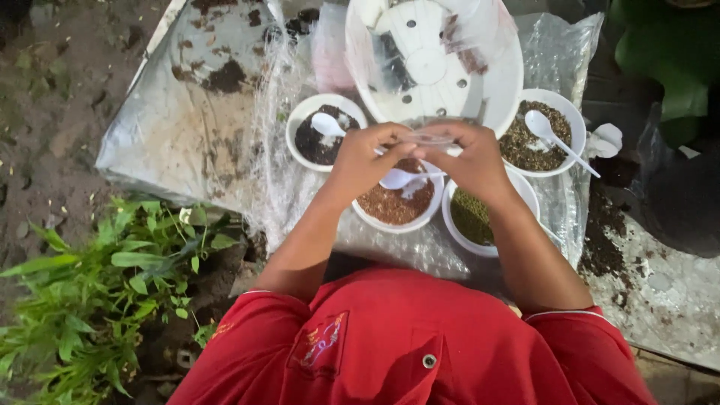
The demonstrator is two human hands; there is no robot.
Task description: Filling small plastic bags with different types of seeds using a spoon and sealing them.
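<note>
**Both hands pinching a clear plastic bag above the bowls**

Nearest, a red shirt (405,337) filling the lower edge, forearms angling inward from either side. To the left, leafy green plants (97,292) crowding the ground; little free room there.

Just beyond, left hand (367,156) and right hand (469,159) raised and meeting at centre, fingers curled, both pinched on the mouth of a thin clear plastic bag (431,139). Held over a white bowl of reddish-brown grains (394,206), a white spoon (401,178) lying in it. Beside it, under the right wrist, a white bowl of greenish grains (471,217), rims nearly touching.

Farther out, a white bowl of dark soil (319,139) on the left and a white bowl of brown mix (536,135) on the right, each with a spoon. Between them, a large white perforated pot (435,64), tilted. All resting on a crinkled plastic sheet (187,127) scattered with soil; bare sheet open to the left, dirt ground past its edge.
</note>
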